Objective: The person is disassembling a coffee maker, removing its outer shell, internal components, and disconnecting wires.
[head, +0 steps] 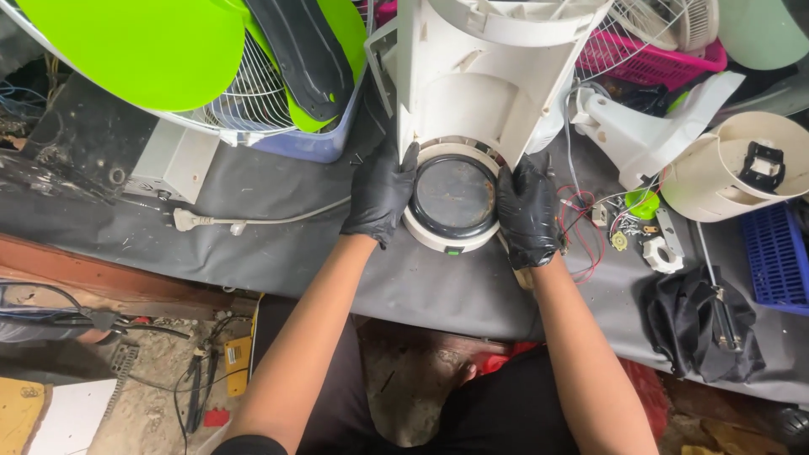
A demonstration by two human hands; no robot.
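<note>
Round fan base gripped between two gloved hands on a grey-covered workbench.

The white round base with dark centre (453, 202) is seen at the lower end of a white plastic fan housing (480, 76), at mid-bench. The left hand (381, 192) is pressed to its left rim, fingers curled around the edge; the right hand (528, 212) is clasped likewise on the right rim. A white plug and cord (187, 221) lie to the left, red wires (581, 227) just right.
</note>
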